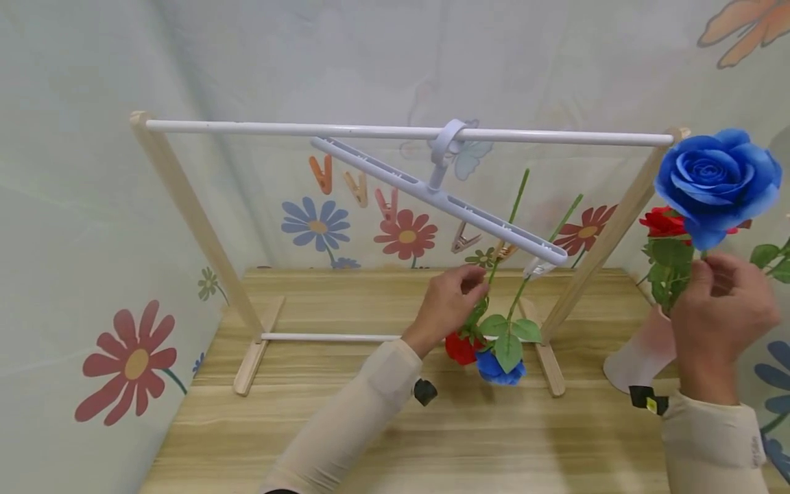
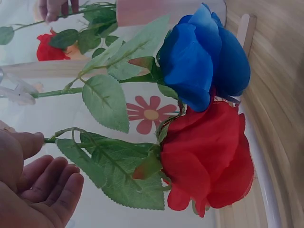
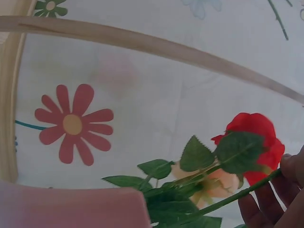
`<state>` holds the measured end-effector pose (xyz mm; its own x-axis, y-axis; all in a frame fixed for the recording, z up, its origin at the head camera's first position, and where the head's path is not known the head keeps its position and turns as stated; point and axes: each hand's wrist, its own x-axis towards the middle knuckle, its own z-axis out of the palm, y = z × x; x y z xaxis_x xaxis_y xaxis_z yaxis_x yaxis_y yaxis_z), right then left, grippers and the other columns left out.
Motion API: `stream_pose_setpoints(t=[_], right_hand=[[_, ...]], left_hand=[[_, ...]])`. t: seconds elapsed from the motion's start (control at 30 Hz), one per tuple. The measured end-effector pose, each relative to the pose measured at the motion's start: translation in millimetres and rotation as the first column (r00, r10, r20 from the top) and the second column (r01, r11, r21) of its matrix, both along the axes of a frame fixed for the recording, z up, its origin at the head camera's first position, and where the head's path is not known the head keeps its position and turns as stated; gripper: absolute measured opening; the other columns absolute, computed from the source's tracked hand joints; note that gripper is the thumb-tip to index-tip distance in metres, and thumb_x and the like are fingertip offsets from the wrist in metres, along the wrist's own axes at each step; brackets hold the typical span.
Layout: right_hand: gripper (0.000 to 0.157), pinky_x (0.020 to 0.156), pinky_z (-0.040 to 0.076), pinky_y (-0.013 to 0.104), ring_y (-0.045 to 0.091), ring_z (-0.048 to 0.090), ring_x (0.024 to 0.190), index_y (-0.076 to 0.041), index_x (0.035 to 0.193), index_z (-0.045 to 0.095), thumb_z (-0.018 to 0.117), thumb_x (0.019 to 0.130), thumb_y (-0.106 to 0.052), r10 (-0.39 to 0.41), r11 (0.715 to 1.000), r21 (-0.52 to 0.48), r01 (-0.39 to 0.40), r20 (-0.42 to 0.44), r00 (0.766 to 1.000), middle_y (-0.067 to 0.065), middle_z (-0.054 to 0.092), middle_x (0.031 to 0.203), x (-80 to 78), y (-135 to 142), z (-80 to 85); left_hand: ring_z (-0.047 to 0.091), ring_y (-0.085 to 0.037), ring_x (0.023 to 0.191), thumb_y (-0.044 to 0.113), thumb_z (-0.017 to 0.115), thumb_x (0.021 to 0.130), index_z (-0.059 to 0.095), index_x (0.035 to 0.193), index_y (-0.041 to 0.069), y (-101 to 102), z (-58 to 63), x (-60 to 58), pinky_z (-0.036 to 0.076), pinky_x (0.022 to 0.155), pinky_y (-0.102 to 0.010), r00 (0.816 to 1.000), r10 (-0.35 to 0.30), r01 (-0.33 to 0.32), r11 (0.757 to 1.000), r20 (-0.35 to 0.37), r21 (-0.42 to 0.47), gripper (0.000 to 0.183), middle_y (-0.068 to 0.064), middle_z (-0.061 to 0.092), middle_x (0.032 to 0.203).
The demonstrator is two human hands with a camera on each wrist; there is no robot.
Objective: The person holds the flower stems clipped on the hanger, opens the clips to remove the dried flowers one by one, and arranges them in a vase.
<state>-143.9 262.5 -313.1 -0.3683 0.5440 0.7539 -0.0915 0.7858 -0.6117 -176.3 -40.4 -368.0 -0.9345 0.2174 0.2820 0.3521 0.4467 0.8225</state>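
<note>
My right hand (image 1: 722, 315) pinches the stem of an upright blue rose (image 1: 716, 178) above a pink-and-white vase (image 1: 642, 353). In the right wrist view, thumb and fingers meet on its green stem (image 3: 237, 194). My left hand (image 1: 447, 302) is beside the stem of an upside-down red rose (image 2: 209, 161); its thumb appears against the stem, with the other fingers loosely bent. A second blue rose (image 2: 204, 61) hangs upside down next to it. Clothespins (image 1: 538, 267) hold both stems on a slanted white hanger (image 1: 438, 199).
The hanger hooks over the white rod (image 1: 296, 129) of a wooden-legged rack (image 1: 197, 219). Several other clothespins (image 1: 387, 204) dangle from it. Another red rose (image 3: 254, 142) and a peach flower (image 3: 218, 183) stand in the vase. A wood-grain table (image 1: 345, 302) lies beneath.
</note>
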Motion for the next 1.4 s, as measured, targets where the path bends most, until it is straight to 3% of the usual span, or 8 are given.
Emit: stream_pose_setpoints(t=[0.17,0.4,0.6,0.73,0.87,1.07,1.27,1.4], right_hand=[[0.034,0.084,0.035,0.005,-0.024,0.036,0.09,-0.006,0.12,0.071,0.051,0.107,-0.03,-0.05,0.998,-0.022,0.052,0.065,0.997,0.014,0.073,0.117,-1.1,7,-10.8],[0.038,0.09,0.039,0.017,0.016,0.057,0.104,-0.006,0.127,0.066,0.047,0.108,-0.032,-0.076,0.993,-0.078,0.09,0.173,0.982,0.016,0.07,0.124,-3.7,13,-24.4],[0.035,0.09,0.039,0.026,0.024,0.057,0.104,-0.004,0.126,0.067,0.048,0.106,-0.027,-0.072,0.991,-0.099,0.094,0.212,0.975,0.019,0.07,0.121,-7.6,22,-37.2],[0.038,0.082,0.033,0.018,0.003,0.052,0.089,-0.001,0.123,0.068,0.05,0.104,-0.028,-0.061,0.992,-0.092,0.087,0.256,0.965,0.02,0.071,0.116,-6.8,30,-45.9],[0.041,0.075,0.026,0.008,-0.021,0.029,0.077,-0.003,0.124,0.069,0.051,0.101,-0.031,-0.051,0.984,-0.15,0.099,0.298,0.953,0.009,0.07,0.11,-3.7,35,-50.9],[0.043,0.088,0.04,0.01,-0.021,0.034,0.086,-0.016,0.135,0.062,0.048,0.102,-0.039,-0.063,0.958,-0.247,0.147,0.319,0.946,-0.003,0.063,0.124,2.9,25,-45.5],[0.034,0.089,0.039,0.01,-0.02,0.036,0.096,-0.021,0.131,0.064,0.05,0.104,-0.036,-0.069,0.965,-0.237,0.114,0.191,0.979,-0.028,0.053,0.112,13.6,7,-34.0],[0.031,0.082,0.037,0.011,-0.018,0.04,0.092,-0.011,0.121,0.07,0.056,0.101,-0.03,-0.002,0.983,-0.181,0.015,0.074,0.997,-0.037,0.044,0.1,19.5,-11,-30.2]], left_hand=[[0.067,-0.012,0.101,0.027,0.066,0.1,0.067,0.129,0.014,3,-1.8,-1.7,0.056,0.089,-0.018,0.999,-0.02,0.021,1.0,-0.04,0.022,0.031,-0.001,0.072,0.115],[0.069,-0.011,0.094,0.023,0.065,0.101,0.07,0.122,0.009,5,-0.1,-2.4,0.056,0.085,-0.015,0.995,-0.012,0.017,0.999,-0.101,0.049,0.026,-0.003,0.075,0.111],[0.067,-0.011,0.089,0.023,0.066,0.101,0.071,0.119,0.01,3,-1.3,-2.8,0.055,0.082,-0.014,0.994,-0.007,0.011,0.999,-0.107,0.041,0.023,-0.003,0.076,0.107],[0.067,-0.011,0.088,0.022,0.065,0.101,0.071,0.119,0.009,1,-1.7,-2.9,0.056,0.081,-0.014,0.994,-0.019,0.023,0.999,-0.103,0.038,0.023,-0.004,0.075,0.107],[0.067,-0.012,0.089,0.021,0.066,0.101,0.071,0.12,0.008,-1,-1.4,-2.8,0.056,0.082,-0.015,0.994,-0.024,0.028,0.999,-0.105,0.034,0.024,-0.005,0.076,0.109],[0.068,-0.013,0.088,0.021,0.066,0.1,0.071,0.119,0.007,-2,-0.9,-2.4,0.056,0.082,-0.015,0.993,-0.029,0.034,0.999,-0.114,0.041,0.024,-0.005,0.076,0.107],[0.07,-0.011,0.089,0.021,0.066,0.101,0.071,0.118,0.009,-2,-0.9,-2.6,0.056,0.082,-0.015,0.992,-0.038,0.042,0.999,-0.123,0.035,0.022,-0.004,0.076,0.106],[0.07,-0.013,0.088,0.02,0.067,0.1,0.072,0.117,0.008,-2,-0.5,-2.4,0.057,0.08,-0.015,0.992,-0.025,0.031,0.999,-0.125,0.042,0.022,-0.005,0.077,0.105]])
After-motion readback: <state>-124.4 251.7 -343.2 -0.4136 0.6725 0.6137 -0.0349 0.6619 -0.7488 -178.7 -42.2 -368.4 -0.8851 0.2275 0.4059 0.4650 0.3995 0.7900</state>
